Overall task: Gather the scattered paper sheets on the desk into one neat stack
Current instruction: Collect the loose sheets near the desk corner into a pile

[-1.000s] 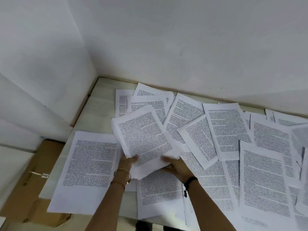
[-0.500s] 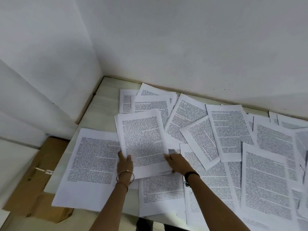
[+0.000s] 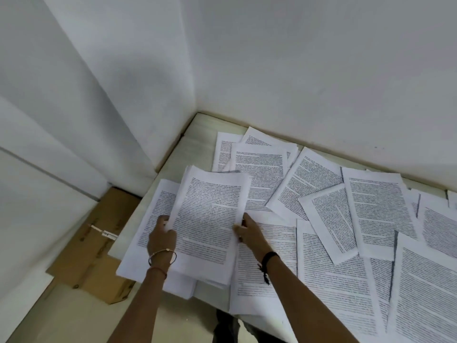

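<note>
A small stack of printed sheets (image 3: 210,219) is held between both hands, tilted up a little above the desk's left end. My left hand (image 3: 160,237) grips its left edge, and my right hand (image 3: 247,231) grips its right edge. Beneath the stack lies a single sheet (image 3: 146,231) that hangs over the desk's left edge. Several more printed sheets (image 3: 371,214) lie scattered and overlapping across the pale desk (image 3: 197,134), from the back corner to the right edge of the view.
White walls meet at the desk's back left corner. A brown cardboard box (image 3: 99,251) sits on the floor left of the desk. Some sheets overhang the near edge of the desk at the bottom right (image 3: 420,305).
The held stack has been squared up and shifted left and nearer, over the leftmost sheet. Both hands now grip its side edges. The view has panned left.
</note>
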`<state>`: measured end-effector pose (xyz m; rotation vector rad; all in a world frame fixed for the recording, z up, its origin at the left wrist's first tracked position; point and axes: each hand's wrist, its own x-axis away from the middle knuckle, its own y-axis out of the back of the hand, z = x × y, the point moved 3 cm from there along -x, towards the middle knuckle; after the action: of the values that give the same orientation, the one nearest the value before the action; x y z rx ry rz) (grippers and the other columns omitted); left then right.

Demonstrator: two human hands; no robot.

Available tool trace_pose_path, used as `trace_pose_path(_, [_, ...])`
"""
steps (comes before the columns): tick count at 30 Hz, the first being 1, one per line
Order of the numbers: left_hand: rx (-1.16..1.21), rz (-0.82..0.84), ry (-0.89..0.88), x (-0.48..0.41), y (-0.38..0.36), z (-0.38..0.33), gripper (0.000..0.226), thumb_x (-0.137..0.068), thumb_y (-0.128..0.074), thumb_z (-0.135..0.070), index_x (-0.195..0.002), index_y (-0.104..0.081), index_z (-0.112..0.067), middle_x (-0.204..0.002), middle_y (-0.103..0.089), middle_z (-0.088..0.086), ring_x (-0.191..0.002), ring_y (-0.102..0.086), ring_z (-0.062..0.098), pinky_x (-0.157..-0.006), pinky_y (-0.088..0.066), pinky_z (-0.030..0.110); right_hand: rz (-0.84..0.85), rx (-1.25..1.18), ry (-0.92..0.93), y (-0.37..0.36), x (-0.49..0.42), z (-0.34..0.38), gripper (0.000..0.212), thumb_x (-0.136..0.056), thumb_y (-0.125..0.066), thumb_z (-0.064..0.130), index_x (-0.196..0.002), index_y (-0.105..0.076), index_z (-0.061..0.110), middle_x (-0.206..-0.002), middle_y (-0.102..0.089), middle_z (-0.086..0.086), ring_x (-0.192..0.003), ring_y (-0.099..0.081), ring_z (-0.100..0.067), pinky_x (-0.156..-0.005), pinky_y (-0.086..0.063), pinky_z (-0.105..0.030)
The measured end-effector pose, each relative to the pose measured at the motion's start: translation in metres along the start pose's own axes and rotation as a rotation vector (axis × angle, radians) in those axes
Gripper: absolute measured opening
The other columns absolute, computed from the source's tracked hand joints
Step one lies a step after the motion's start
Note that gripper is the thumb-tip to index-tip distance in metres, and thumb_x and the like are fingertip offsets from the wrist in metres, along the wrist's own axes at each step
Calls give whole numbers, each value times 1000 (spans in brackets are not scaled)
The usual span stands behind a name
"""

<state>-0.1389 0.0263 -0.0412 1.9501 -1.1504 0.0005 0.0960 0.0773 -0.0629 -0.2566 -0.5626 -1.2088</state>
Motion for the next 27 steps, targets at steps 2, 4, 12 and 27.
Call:
trace_pose_path(2, [-62, -122, 55, 0, 23, 12, 42, -80, -51, 1, -118, -55, -16, -110, -63, 17, -96, -59, 39, -79, -45, 41, 16, 5, -2, -28, -2, 1, 31, -91, -60, 6, -120, -52, 9, -99, -64, -10, -89, -63, -24, -74, -56, -35])
trace_pose_path(4, [-107, -210, 118, -1, 40, 25, 43, -78, -52, 0, -116, -56, -17, -111, -64, 17, -99, -58, 40, -85, -44, 44, 28, 1, -20, -53, -3, 0, 36, -87, -66, 5, -118, -48, 10, -94, -63, -6, -85, -64, -22, -70, -59, -31])
trace_pose_path(12, [-48, -190, 122, -10, 52, 70, 46, -75, -54, 2, -120, -57, -11, -121, -58, 20, -111, -53, 40, -91, -46, 49, -62, 461, 60, -99, -4, -5, 34, -94, -49, 2, -127, -42, 1, -123, -51, -19, -95, -52, -23, -79, -43, -24])
trace_pose_path(27, [139, 168, -156, -38, -41, -25, 31, -85, -57, -2, -116, -60, -5, -122, -61, 15, -116, -56, 29, -95, -41, 28, -238, 1059, 235, -9, -24, 10, 65, -85, -65, 30, -143, -37, 22, -150, -32, -13, -134, -33, -32, -99, -46, -44])
